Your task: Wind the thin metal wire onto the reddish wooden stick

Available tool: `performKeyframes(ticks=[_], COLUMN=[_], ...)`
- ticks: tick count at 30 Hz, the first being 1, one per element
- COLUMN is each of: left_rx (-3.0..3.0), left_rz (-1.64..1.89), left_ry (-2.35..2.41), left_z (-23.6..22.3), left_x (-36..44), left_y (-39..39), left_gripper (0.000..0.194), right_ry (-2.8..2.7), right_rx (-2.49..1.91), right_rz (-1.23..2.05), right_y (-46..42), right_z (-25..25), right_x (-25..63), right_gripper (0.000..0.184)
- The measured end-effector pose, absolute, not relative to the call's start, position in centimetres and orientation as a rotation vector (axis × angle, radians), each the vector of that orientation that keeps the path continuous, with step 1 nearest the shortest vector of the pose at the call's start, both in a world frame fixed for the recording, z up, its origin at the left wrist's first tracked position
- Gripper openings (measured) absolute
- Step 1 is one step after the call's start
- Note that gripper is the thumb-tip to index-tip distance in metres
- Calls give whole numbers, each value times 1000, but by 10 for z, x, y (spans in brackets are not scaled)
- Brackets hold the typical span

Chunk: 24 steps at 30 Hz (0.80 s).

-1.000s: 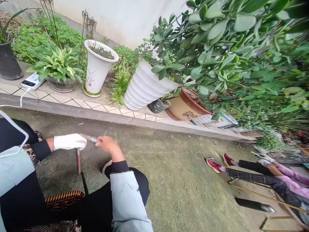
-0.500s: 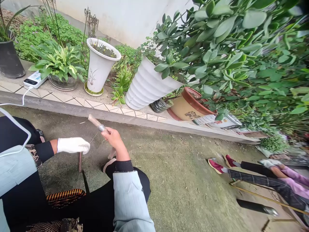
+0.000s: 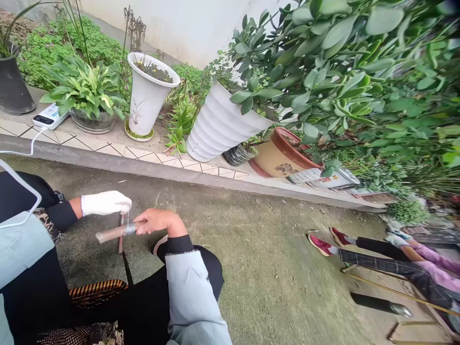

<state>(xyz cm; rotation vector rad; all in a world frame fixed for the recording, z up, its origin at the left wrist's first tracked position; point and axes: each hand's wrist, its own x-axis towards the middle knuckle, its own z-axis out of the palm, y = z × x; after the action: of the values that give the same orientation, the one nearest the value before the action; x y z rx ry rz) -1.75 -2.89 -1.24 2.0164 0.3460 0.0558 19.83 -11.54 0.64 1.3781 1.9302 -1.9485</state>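
Ground of rough, greenish concrete spreads below the ribbed white pot, the landmark I steer by from my remote seat. Dense, thick-leaved foliage rises to the right of that pot, and a pale wall stands behind it. Under the pot runs a tile-edged ledge. A co-worker in dark trousers, red shoes and pink sleeves is far to the pot's lower right. Just left of the pot I see a smoother, flared white pot.

Down and left of the ribbed pot are the two hands I follow. The right hand is bare, its fingers clamped around one end of a wooden rod. The left hand, in a white glove, is farther left of the pot; its fingertips are together, pinching a thin strand. The rod lies below and left of the pot, wound with silvery wrapping near the right fingers. The strand runs from the glove down to that wrapping.
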Motion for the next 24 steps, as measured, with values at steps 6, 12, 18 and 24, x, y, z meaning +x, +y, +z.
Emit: performKeyframes(ticks=[6, 12, 18, 24], left_rx=[1553, 1734, 1879, 1629], left_rz=[123, 1, -69, -46], left_ry=[432, 230, 216, 256], left_z=[-34, -30, -5, 3], left_x=[-8, -8, -9, -5], left_y=[-39, -47, -23, -11], left_gripper=[43, 38, 31, 33], right_ry=[2071, 1969, 2007, 2245], right_rx=[2022, 2678, 1656, 1520], right_rz=[-2609, -1633, -1577, -2361], right_y=[-114, -103, -109, -104], right_z=[16, -2, 10, 54], right_x=[216, 210, 203, 226], right_gripper=[32, 18, 8, 46])
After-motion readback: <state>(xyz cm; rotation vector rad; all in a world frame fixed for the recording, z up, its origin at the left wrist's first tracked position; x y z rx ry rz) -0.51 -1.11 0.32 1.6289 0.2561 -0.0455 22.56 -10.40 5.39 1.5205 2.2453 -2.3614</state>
